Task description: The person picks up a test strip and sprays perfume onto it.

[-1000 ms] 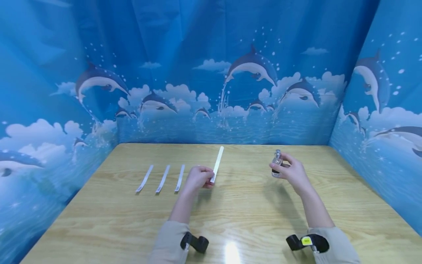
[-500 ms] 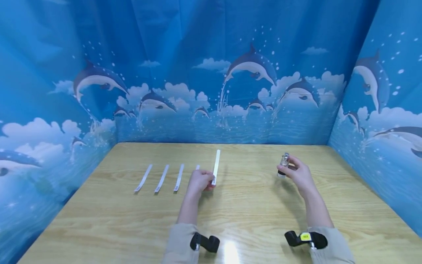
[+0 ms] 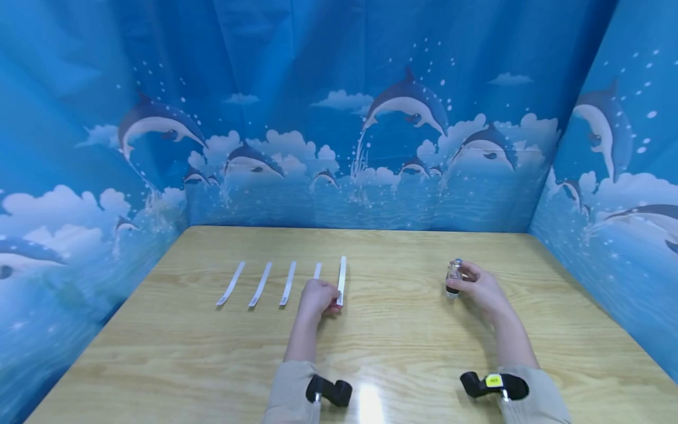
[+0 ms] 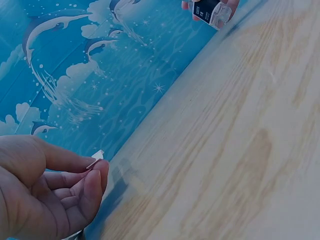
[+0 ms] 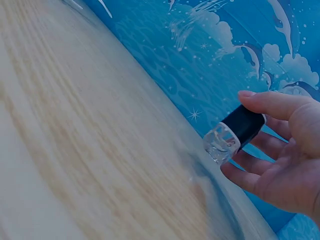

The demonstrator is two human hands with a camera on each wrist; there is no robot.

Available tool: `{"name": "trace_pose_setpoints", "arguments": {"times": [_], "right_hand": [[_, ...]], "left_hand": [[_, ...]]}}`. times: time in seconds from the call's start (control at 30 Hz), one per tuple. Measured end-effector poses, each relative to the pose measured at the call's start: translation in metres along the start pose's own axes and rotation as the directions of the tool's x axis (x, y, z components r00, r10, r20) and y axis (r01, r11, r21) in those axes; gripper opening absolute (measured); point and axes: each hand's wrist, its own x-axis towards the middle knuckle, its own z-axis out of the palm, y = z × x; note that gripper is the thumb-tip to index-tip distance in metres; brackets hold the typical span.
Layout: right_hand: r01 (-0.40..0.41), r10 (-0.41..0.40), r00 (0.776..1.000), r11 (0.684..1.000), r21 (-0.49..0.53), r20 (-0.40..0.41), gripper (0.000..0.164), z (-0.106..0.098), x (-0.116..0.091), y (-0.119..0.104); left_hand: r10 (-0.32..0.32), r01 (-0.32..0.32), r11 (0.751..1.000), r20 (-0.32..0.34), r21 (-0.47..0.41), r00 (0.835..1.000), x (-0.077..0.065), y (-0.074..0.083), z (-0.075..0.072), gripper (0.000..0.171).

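Note:
My left hand [image 3: 316, 297] pinches the near end of a narrow white paper strip [image 3: 342, 275] between thumb and fingers, close over the table; in the left wrist view only a bit of the strip [image 4: 98, 156] shows past the fingertips. On the right, my right hand [image 3: 481, 290] holds a small clear glass bottle with a black label [image 3: 453, 279]. The right wrist view shows the thumb on the label and the bottle's clear thick base [image 5: 221, 143] pointing down toward the table. Beside the left hand lies another white strip [image 3: 318, 270], its near part hidden by the hand.
Three more white strips [image 3: 260, 285] lie in a slanted row to the left on the wooden table [image 3: 392, 341]. A blue curtain printed with dolphins [image 3: 339, 135] stands around the table's back and sides.
The left hand has brought its strip left and nearer, down toward the table, and the strip beside it has come into view. The right hand has lowered the bottle and shifted slightly right.

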Motion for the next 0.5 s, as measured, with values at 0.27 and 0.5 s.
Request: {"name": "trace_pose_setpoints", "arguments": {"times": [0.27, 0.5], "right_hand": [[-0.006, 0.014, 0.995, 0.997, -0.077, 0.095, 0.076, 0.0041, 0.0027, 0.0009], [-0.004, 0.008, 0.993, 1.000, -0.030, 0.120, 0.078, -0.0018, 0.0029, 0.0090]], "left_hand": [[-0.017, 0.017, 0.999, 0.001, 0.032, 1.000, 0.0004, -0.0027, 0.0012, 0.018], [-0.037, 0.036, 0.997, 0.003, 0.070, 0.999, 0.0001, -0.0032, 0.0020, 0.017]]}}
